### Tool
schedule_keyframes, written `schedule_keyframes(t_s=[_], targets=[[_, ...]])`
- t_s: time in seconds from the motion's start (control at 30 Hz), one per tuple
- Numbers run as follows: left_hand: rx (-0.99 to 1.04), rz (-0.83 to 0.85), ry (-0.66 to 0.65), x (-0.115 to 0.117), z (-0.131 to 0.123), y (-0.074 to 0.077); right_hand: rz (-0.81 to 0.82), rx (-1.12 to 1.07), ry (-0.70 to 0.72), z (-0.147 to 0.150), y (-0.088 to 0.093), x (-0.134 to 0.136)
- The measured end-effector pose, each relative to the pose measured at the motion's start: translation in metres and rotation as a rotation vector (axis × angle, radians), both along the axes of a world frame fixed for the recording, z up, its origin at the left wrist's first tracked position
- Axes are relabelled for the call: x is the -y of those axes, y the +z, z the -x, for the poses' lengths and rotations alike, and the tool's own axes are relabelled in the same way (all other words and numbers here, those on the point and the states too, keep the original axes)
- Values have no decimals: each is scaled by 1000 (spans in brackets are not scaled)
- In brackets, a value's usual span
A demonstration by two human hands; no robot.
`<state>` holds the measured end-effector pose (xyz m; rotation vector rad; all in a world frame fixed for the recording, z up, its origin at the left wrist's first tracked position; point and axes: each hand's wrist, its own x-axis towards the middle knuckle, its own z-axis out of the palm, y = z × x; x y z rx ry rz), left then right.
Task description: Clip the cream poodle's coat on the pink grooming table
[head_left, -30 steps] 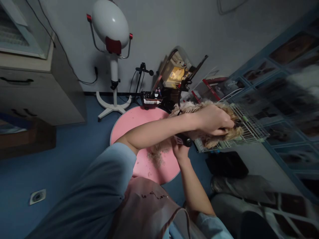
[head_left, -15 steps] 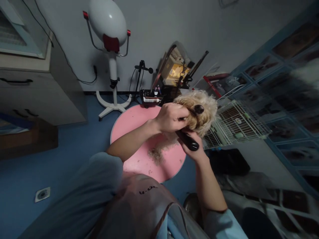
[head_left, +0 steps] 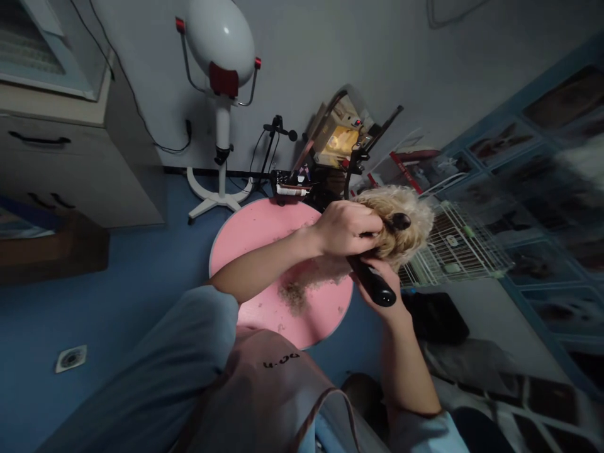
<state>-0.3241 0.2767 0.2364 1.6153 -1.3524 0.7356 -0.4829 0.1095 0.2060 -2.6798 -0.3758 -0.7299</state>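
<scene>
A dog with curly cream fur (head_left: 415, 207) is at the far right of the round pink table (head_left: 245, 233), its dark nose pointing up towards me. My left hand (head_left: 346, 228) is closed at the side of its muzzle, fingers curled into the fur; the fingertips are partly hidden. Just below, my right hand (head_left: 384, 277) is wrapped round black hair clippers (head_left: 372, 281), whose rounded end points towards me. The clippers' head is hidden behind my left hand and the fur. Loose clipped hair (head_left: 295, 294) lies on the tabletop.
Behind the table stand a white hood dryer (head_left: 221, 44) on a wheeled base and a black tool holder (head_left: 290, 182). A wire cage (head_left: 455, 245) is beyond the dog to the right. Drawers (head_left: 56, 163) line the left side.
The whole view has shifted slightly. Both hands, the clippers and the dog's head sit a little further right and lower, with my left arm reaching further across the table.
</scene>
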Motion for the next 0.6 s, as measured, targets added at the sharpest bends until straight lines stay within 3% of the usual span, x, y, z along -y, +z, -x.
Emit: schedule_keyframes(t_s=[0.13,0.3,0.37,0.43,0.6], targets=[[-43,32,5,9,-1,-2,-51,-65,17,1,-7,-8],[-79,44,-15,14,-4,-3,-143,-5,8,10,14,-13],[-91,46,-22,15,-4,-2,-147,23,6,7,14,-9],[-103,46,-17,15,-4,-2,-113,-18,11,0,-1,-3],[-108,33,5,16,-4,-1,-53,-130,-16,-3,-70,1]])
